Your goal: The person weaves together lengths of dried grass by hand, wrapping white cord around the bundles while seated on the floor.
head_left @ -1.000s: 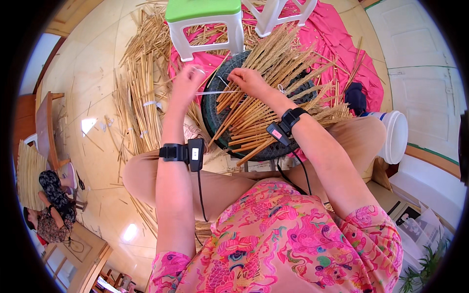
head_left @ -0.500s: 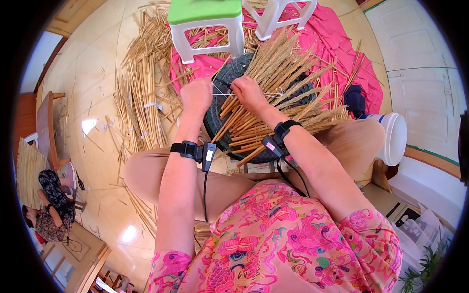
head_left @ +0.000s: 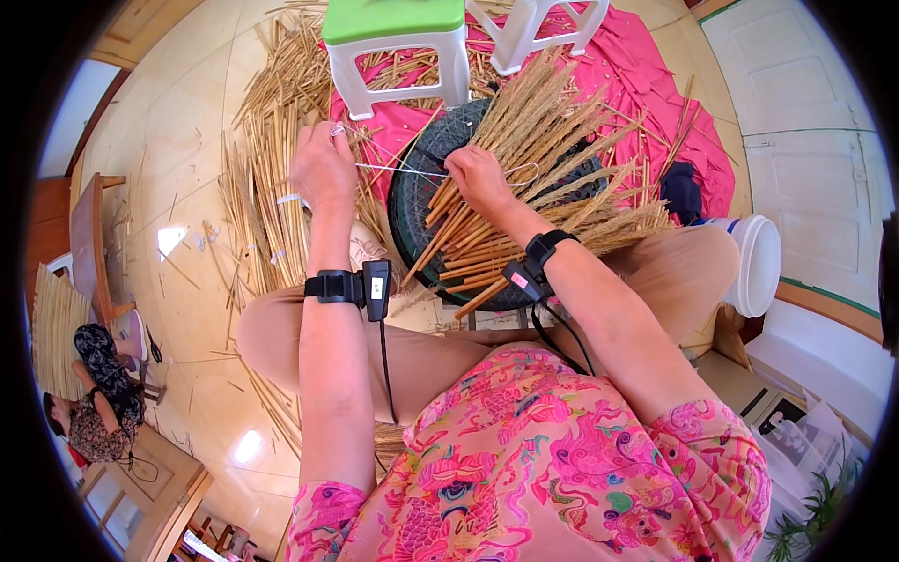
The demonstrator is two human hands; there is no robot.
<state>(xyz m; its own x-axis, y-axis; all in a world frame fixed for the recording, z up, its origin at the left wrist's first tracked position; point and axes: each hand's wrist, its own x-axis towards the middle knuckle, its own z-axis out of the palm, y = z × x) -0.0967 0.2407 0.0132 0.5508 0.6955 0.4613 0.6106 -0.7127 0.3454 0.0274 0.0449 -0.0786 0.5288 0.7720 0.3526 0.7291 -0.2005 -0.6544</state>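
My left hand (head_left: 323, 169) is closed on white string (head_left: 393, 169), held left of a dark round textured surface (head_left: 412, 225) between my knees. The string stretches taut across to my right hand (head_left: 476, 176), which pinches it at the left side of a fanned spread of straw stalks (head_left: 468, 264). The stalks have orange-brown cut ends pointing down-left and feathery tops pointing up-right, and lie over the dark surface. A loop of white string curves out right of my right hand. Both forearms wear black straps with small devices and cables.
Green-topped stool (head_left: 393, 23) and white stool (head_left: 534, 28) stand beyond on pink cloth (head_left: 684, 131). Loose stalks (head_left: 267, 206) lie on the left floor, a white bucket (head_left: 749, 267) at the right. Another person (head_left: 98, 421) sits at far left with straw (head_left: 56, 328), near a wooden bench (head_left: 89, 244).
My left hand dipped toward the right hand, then moved out left and up, drawing the string longer between them. My right hand is slightly lower than a second ago, still pinching.
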